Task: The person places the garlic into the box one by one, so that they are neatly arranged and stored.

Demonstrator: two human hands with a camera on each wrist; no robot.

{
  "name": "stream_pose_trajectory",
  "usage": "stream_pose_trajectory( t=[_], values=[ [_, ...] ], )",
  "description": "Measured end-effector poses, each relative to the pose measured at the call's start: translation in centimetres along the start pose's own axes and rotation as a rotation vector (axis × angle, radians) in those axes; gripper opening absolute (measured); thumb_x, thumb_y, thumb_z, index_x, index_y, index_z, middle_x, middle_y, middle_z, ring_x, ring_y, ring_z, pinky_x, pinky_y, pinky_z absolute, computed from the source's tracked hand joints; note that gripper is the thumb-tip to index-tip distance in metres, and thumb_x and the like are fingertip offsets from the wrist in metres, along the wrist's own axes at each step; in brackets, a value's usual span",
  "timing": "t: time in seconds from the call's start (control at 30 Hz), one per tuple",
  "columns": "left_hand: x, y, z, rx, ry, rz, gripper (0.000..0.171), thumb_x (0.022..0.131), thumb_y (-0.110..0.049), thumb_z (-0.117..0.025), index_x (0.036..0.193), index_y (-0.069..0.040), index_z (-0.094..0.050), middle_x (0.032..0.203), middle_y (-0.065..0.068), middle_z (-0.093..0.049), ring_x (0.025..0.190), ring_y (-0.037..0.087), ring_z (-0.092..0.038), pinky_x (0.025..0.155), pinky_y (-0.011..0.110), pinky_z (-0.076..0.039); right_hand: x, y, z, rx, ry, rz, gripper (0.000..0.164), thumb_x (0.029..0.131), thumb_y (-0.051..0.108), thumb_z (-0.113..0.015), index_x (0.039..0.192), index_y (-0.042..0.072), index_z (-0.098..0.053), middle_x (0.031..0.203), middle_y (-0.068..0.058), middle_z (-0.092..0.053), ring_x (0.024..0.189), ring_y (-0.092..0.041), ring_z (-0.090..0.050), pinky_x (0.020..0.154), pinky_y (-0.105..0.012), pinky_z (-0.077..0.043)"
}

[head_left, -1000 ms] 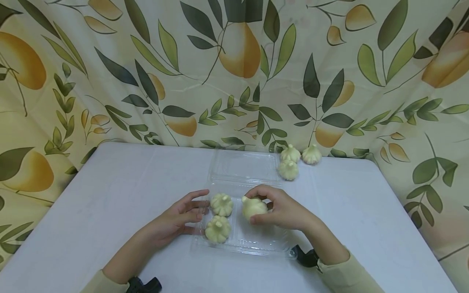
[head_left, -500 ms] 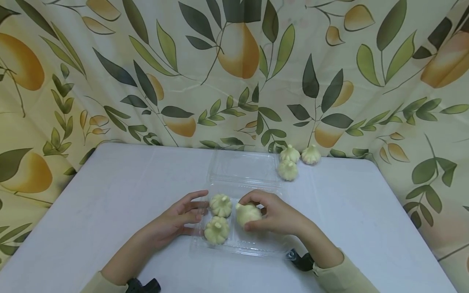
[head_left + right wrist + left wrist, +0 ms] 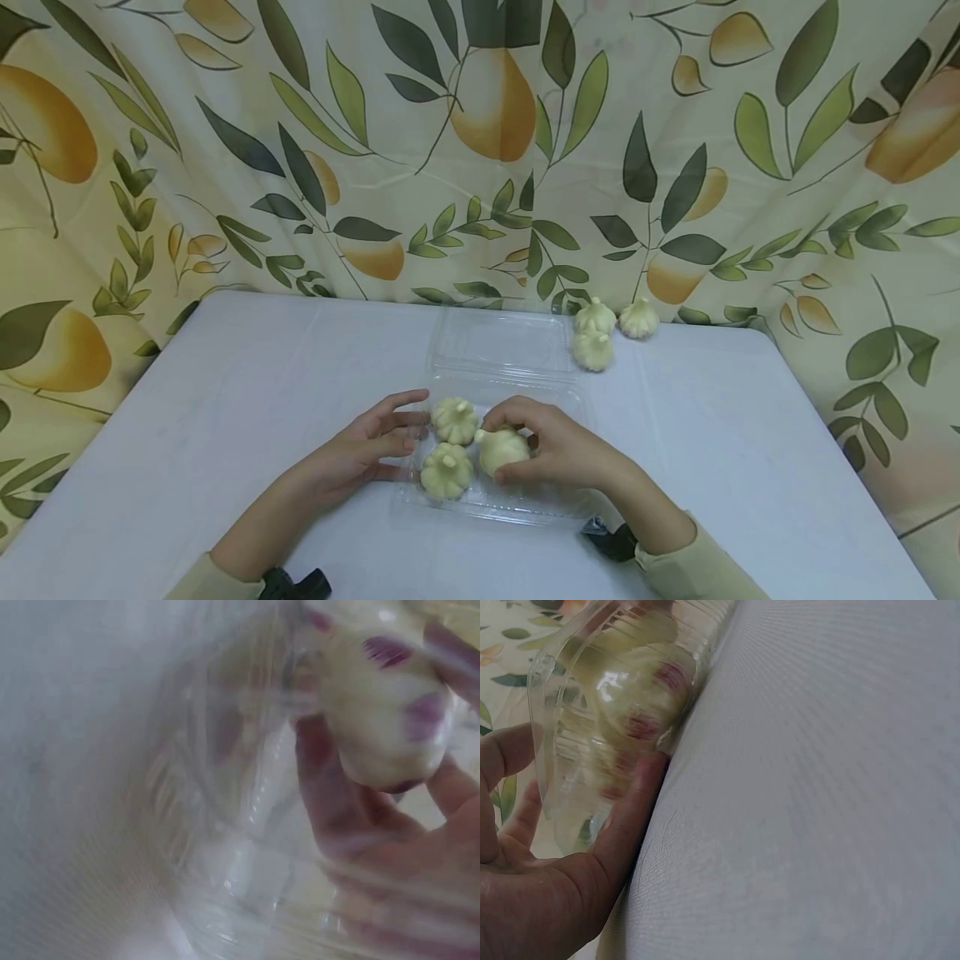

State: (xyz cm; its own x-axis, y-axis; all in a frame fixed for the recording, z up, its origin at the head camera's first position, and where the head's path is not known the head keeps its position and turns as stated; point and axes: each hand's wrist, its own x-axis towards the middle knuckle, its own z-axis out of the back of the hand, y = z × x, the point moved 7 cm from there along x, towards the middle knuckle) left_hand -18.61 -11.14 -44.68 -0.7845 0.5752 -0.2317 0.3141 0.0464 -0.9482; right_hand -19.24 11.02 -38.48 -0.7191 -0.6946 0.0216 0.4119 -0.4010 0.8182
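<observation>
My right hand (image 3: pixel 551 446) grips a garlic bulb (image 3: pixel 501 451) low over the clear plastic container (image 3: pixel 517 510), its stem tilted to the left. In the right wrist view, fingers and thumb surround the purple-streaked garlic bulb (image 3: pixel 386 712). Two more garlic bulbs, a rear one (image 3: pixel 454 420) and a front one (image 3: pixel 446 471), sit stem up along the container's left side. My left hand (image 3: pixel 356 450) rests against that side with its fingers spread. The left wrist view shows a fingertip at the base of the container wall (image 3: pixel 544 742), bulbs visible through the plastic.
The container's hinged lid (image 3: pixel 502 340) lies open toward the back of the white table (image 3: pixel 300 358). Three garlic bulbs (image 3: pixel 593 350) are grouped at the back edge, right of the lid. A fruit-patterned curtain (image 3: pixel 480 192) hangs behind the table. Black wrist-camera mounts (image 3: pixel 611 540) show near both sleeves.
My right hand has moved left and slightly toward me with its garlic bulb, now close to the two seated bulbs. The left hand has stayed in place.
</observation>
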Motion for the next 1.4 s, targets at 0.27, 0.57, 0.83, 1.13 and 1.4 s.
stream_pose_trajectory(
  t=[0.27,0.57,0.83,1.13,1.4],
  values=[
    [0.1,-0.2,-0.1,0.015,-0.008,0.000,0.070,0.097,-0.008,-0.057,0.158,-0.021,-0.024,0.157,0.019,-0.029,0.144,0.039,-0.030,0.096,0.052,-0.051,0.0,-0.4,-0.5,-0.007,0.028,-0.045,0.039,0.078,0.029,-0.085,0.113,0.028,-0.067,0.114,0.003,-0.056,0.101,-0.017,-0.054,0.082,-0.032,-0.048],
    [0.2,-0.2,-0.1,0.025,-0.018,0.009,0.070,0.097,-0.008,-0.057,0.158,-0.022,-0.025,0.157,0.018,-0.029,0.144,0.039,-0.031,0.096,0.052,-0.051,0.0,0.0,-0.7,-0.028,0.048,0.008,0.035,0.078,0.023,-0.085,0.108,0.028,-0.067,0.110,0.011,-0.063,0.095,-0.012,-0.054,0.078,-0.032,-0.051],
    [0.1,-0.4,-0.2,0.017,-0.012,0.007,0.070,0.098,-0.008,-0.056,0.158,-0.022,-0.024,0.158,0.018,-0.029,0.144,0.039,-0.030,0.097,0.052,-0.051,-0.1,0.3,-0.9,-0.046,0.100,0.020,0.034,0.079,0.017,-0.084,0.108,0.025,-0.067,0.110,0.012,-0.063,0.099,-0.012,-0.053,0.085,-0.032,-0.047],
    [0.0,-0.3,-0.1,0.012,-0.006,0.005,0.070,0.098,-0.007,-0.056,0.158,-0.021,-0.024,0.158,0.019,-0.028,0.145,0.039,-0.029,0.096,0.052,-0.051,-0.2,0.5,-1.3,-0.034,0.152,0.019,0.037,0.082,0.022,-0.082,0.114,0.024,-0.064,0.113,0.012,-0.066,0.104,-0.010,-0.056,0.091,-0.031,-0.046],
    [-0.1,-0.2,-0.2,0.017,-0.008,0.006,0.070,0.098,-0.008,-0.057,0.158,-0.021,-0.023,0.158,0.019,-0.028,0.144,0.039,-0.030,0.096,0.052,-0.051,-0.3,0.6,-1.2,-0.057,0.170,0.010,0.036,0.081,0.026,-0.084,0.113,0.025,-0.067,0.113,0.014,-0.068,0.105,-0.008,-0.059,0.093,-0.032,-0.048]
  ],
)
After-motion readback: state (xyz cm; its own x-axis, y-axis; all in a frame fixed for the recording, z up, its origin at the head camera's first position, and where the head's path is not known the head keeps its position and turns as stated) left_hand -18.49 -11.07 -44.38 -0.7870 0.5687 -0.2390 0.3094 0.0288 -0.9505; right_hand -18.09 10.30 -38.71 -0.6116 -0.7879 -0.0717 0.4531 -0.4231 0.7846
